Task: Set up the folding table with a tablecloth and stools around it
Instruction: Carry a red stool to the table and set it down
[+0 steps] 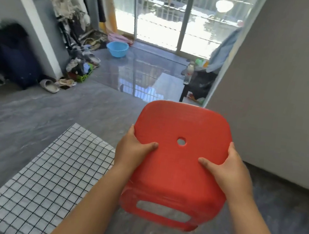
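Both hands hold the red stool (184,124) up in the air. The left hand (133,149) grips the left edge of the seat. The right hand (229,170) grips the right edge. The thumbs lie on top of the seat. The seat faces up and the legs point down at the floor (51,115). The checked tablecloth (54,166) lies just to the left of the stool. The table itself is hidden under it. The left hand is nearer the cloth. I think the stool must go down beside it. The gray floor is shiny. A wall (290,95) stands on the right. A blue bowl (117,49) sits far off by the glass door (162,19).
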